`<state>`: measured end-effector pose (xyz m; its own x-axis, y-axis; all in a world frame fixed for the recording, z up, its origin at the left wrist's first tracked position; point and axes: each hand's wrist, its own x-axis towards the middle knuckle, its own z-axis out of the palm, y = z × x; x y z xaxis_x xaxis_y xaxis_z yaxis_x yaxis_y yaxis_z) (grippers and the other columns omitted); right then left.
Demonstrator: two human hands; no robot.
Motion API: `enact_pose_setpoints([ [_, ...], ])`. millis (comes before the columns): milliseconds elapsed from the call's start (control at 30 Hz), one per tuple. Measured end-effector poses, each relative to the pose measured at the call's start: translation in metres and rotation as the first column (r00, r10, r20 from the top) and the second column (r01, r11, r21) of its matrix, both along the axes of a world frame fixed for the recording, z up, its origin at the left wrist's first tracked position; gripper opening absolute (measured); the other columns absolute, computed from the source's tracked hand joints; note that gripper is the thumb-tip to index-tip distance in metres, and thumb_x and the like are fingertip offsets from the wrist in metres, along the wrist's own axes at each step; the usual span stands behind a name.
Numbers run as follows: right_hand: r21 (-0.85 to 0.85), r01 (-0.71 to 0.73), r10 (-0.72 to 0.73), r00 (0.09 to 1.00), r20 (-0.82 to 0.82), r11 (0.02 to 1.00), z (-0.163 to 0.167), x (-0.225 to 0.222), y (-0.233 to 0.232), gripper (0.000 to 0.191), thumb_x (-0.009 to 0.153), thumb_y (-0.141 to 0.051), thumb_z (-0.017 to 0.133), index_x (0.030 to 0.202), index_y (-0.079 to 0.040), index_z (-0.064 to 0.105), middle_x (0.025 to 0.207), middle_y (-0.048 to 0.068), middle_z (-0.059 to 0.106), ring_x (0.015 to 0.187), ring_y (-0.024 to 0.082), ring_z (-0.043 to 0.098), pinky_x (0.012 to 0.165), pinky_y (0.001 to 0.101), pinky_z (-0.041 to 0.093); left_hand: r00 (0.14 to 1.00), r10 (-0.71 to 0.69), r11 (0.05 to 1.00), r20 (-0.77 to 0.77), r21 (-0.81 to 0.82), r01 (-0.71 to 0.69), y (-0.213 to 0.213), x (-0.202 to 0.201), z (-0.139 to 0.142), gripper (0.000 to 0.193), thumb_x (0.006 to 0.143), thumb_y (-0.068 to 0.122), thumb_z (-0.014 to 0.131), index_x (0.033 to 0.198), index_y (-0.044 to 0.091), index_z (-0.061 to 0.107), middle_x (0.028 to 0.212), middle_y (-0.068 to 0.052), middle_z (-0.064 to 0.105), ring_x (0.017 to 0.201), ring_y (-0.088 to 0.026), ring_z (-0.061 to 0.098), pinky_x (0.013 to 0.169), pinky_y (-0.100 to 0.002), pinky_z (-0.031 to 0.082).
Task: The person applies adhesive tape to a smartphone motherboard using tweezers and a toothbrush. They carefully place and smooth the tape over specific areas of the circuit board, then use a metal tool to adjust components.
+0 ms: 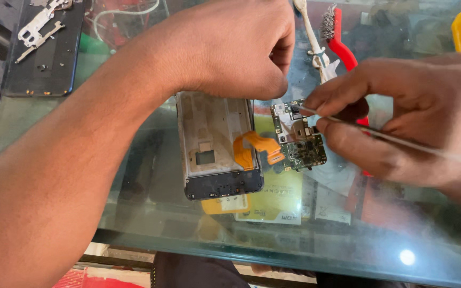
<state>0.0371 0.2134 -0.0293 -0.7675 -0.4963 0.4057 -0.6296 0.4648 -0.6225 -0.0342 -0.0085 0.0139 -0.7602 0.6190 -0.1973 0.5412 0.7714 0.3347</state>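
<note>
Circuit board [301, 140], small and green, lies on the glass table [348, 234] just right of the opened phone frame [217, 144], and the two are joined by an orange flex cable [254, 148] that curls across from the frame to the board's lower left corner. The left hand [230, 45] sits curled over the top end of the phone frame, fingers folded in tight like a fist; whether they grip the frame's edge I cannot tell, the end is hidden under the hand. The right hand [417, 114] comes in from the right with thumb and fingers pinched narrow on a thin metal tool [380, 136], and the tool's tip is on the upper part of the board. Behind the board a red-handled wire brush [337, 37] and a white plastic tool [313, 42] lie on the glass. Far left, a dark phone back [46, 64] carries loose metal shield pieces [36, 26]. Printed cards show under the glass
</note>
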Motion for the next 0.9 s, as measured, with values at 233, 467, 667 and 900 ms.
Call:
enact_pose_setpoints([
  [233,0.051,-0.008,0.006,0.999,0.033,0.999,0.017,-0.003,-0.004,0.018,0.089,-0.019,0.071,0.103,-0.009,0.067,0.107,0.001,0.078,0.082,0.011,0.068,0.083,0.0310,0.056,0.992,-0.069,0.988,-0.107,0.133,0.083,-0.004,-0.008,-0.014,0.007,0.068,0.011,0.072,0.073,0.008,0.073,0.065,-0.009,0.070,0.056,-0.020,0.068,0.051,-0.036,0.052],
  [467,0.446,-0.023,0.191,0.923,-0.335,0.895,0.006,0.001,-0.001,0.086,0.059,-0.063,0.086,0.121,-0.006,0.071,0.074,-0.010,0.064,0.103,0.026,0.065,0.087,0.0482,0.043,0.984,-0.077,0.969,-0.161,0.221,0.112,-0.006,-0.015,-0.025,0.015,0.071,0.011,0.073,0.085,0.007,0.067,0.074,-0.009,0.069,0.065,-0.022,0.068,0.056,-0.038,0.051],
  [667,0.439,0.007,0.128,0.952,-0.278,0.899,0.004,0.001,0.000,0.068,0.058,-0.060,0.092,0.104,-0.016,0.071,0.076,-0.011,0.064,0.099,0.020,0.065,0.086,0.0450,0.043,0.983,-0.067,0.975,-0.171,0.199,0.101,-0.008,-0.016,-0.028,0.018,0.072,0.014,0.076,0.085,0.008,0.065,0.074,-0.009,0.068,0.067,-0.023,0.068,0.056,-0.039,0.050],
  [900,0.316,-0.019,0.101,0.964,-0.247,0.949,0.006,0.003,-0.003,0.067,0.054,-0.044,0.095,0.104,-0.007,0.069,0.075,-0.003,0.062,0.091,0.025,0.064,0.081,0.0453,0.048,0.987,-0.096,0.896,-0.132,0.421,0.144,-0.005,-0.018,-0.028,0.016,0.077,0.018,0.073,0.089,0.009,0.066,0.078,-0.003,0.071,0.067,-0.015,0.070,0.056,-0.032,0.053],
])
